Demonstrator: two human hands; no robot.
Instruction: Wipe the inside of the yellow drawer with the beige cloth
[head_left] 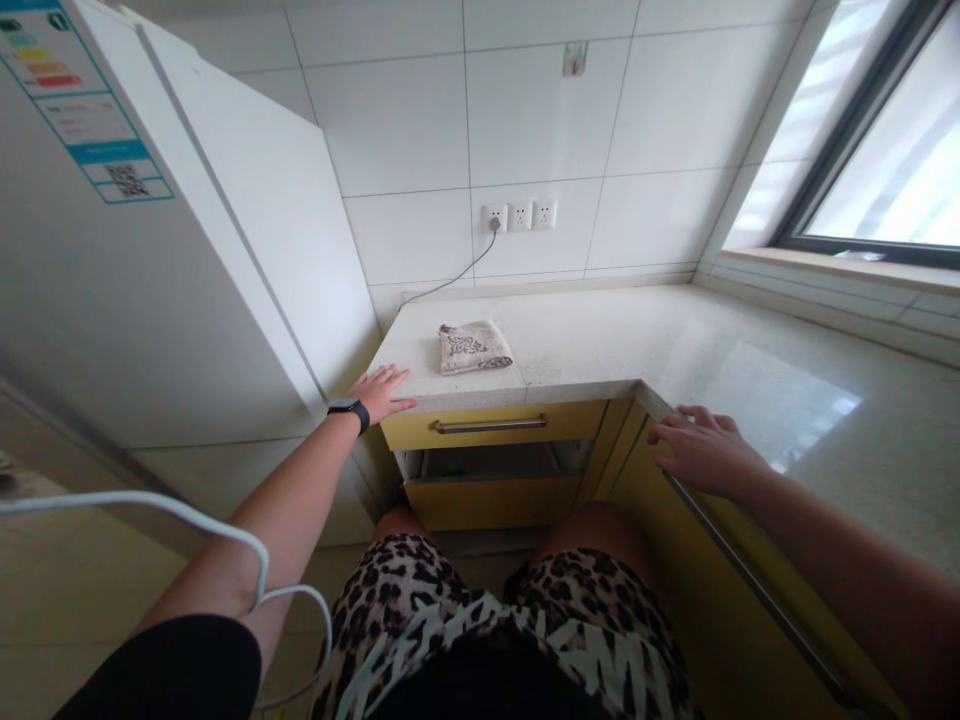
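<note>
Head view looks down on an L-shaped bench [600,340] of pale stone that fills a tiled corner, with yellow cabinet fronts below it. The left hand [382,392] lies flat, palm down, on the bench's front left corner, just beside the white fridge [150,280]. Its fingers are spread and pointing right, so the grip is open and holds nothing. A black watch [349,410] sits on that wrist, and a white cable [259,560] loops over the forearm.

The right hand [701,450] rests palm down on the front edge of the bench's right run, close to the inner corner. Its fingers are loosely bent over the edge and its grip is likewise open, closed on nothing. A long metal rail handle [757,590] runs along the cabinet front just under it.

A folded patterned cloth [472,346] lies on the bench near the left end, a little behind the left hand and apart from it. Under that corner, the top drawer [491,425] with its bar handle is shut, and the drawer below [495,480] stands partly pulled out. On the back wall, a row of sockets [519,215] has a grey cord [450,280] plugged into the left one. A window [885,170] sits above the bench's right run.
</note>
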